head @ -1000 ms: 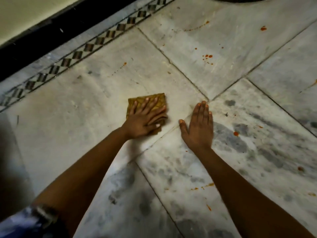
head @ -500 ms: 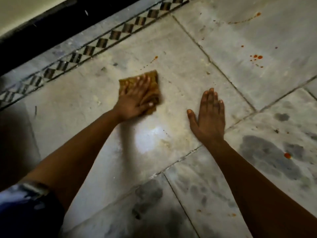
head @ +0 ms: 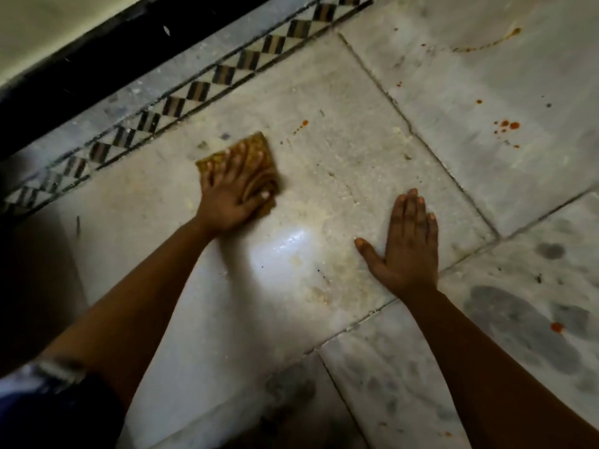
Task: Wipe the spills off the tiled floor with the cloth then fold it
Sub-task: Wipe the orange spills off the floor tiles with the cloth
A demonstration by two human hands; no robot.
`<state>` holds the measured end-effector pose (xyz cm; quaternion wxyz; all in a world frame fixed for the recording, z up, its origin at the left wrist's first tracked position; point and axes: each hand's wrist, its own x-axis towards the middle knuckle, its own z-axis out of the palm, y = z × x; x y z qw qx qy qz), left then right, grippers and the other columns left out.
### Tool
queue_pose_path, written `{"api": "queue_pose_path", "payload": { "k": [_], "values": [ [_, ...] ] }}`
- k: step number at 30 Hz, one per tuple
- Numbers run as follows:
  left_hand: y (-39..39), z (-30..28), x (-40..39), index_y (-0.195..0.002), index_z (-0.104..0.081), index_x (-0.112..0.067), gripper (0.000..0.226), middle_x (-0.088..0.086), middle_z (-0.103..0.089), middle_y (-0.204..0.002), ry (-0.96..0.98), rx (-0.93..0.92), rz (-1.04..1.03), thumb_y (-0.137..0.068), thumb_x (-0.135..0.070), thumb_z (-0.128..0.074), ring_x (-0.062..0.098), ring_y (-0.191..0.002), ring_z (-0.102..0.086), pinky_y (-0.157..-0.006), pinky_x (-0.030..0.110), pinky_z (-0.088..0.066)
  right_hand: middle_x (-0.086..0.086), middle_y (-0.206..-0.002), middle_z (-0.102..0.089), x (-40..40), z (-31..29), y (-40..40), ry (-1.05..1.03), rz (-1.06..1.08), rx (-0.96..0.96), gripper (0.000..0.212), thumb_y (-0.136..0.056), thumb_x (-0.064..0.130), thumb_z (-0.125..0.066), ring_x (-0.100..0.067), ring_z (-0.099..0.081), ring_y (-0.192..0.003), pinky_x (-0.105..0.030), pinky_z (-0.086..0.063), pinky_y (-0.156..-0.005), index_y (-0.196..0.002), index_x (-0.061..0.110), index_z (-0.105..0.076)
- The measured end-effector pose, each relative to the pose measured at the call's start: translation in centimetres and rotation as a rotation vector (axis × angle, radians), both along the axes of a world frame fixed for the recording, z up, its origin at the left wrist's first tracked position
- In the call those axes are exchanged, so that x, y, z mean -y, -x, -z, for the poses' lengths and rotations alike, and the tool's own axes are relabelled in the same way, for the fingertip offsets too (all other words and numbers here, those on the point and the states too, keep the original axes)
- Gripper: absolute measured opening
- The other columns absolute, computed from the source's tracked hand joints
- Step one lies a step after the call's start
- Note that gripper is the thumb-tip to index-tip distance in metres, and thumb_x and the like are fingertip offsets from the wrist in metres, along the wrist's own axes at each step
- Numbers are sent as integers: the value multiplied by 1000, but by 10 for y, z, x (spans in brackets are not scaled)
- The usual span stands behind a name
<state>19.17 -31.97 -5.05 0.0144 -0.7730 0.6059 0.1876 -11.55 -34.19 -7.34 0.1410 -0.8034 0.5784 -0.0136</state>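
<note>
A folded mustard-brown cloth (head: 251, 157) lies flat on a pale marble tile (head: 327, 163). My left hand (head: 231, 192) presses down on it, fingers spread over most of the cloth. My right hand (head: 406, 244) rests flat on the same tile to the right, fingers together, holding nothing. Orange-red spill spots show on the floor: a small one (head: 304, 123) just right of the cloth, a cluster (head: 507, 126) on the tile at the right, a streak (head: 486, 43) at the top right, and a drop (head: 557, 327) at the lower right.
A checkered border strip (head: 194, 92) runs diagonally along the far side, with a black skirting (head: 107, 56) and a wall beyond it. A bright glare patch (head: 282, 251) shines on the wet tile between my hands. Grey-veined tiles (head: 518, 319) fill the lower right.
My left hand has pushed the cloth away from me and to the left, toward the checkered border. My right hand has shifted onto the same tile. The view has moved left.
</note>
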Motion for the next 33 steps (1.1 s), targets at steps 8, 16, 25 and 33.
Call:
{"api": "queue_pose_path", "payload": {
  "k": [8,16,25,33],
  "values": [
    [49,-9,133,-149,-3,-34,66,5,9,-158,-26,-50,-80,-92,-60,-26,30,-145,10,-113,51,8,-21,-155,-5,5,2,2,-50,-31,19,111,-74,82,-3,-32,-6,-144,-36,8,-112,-147,-1,-8],
    [33,2,64,-143,-3,-45,72,-2,1,-159,46,30,35,-78,-72,-19,26,-145,5,-112,49,7,-24,-152,-19,5,-1,1,-78,-24,-10,103,-81,77,-11,-36,-20,-140,-40,-1,-112,-145,-4,-20],
    [81,-5,212,-148,-8,-36,62,2,7,-159,10,-43,11,-94,-57,-28,29,-145,10,-113,53,8,-24,-152,-21,4,2,2,-37,-15,18,98,-83,75,-16,-30,-12,-139,-39,2,-112,-144,-2,-18],
    [76,13,58,-144,-18,-42,72,7,-19,-156,174,-4,560,-80,-77,-18,39,-142,-9,-111,55,-1,-23,-152,-22,4,0,2,-44,-4,29,98,-84,74,-14,-30,-14,-139,-41,-2,-112,-144,-3,-22]
  ]
}}
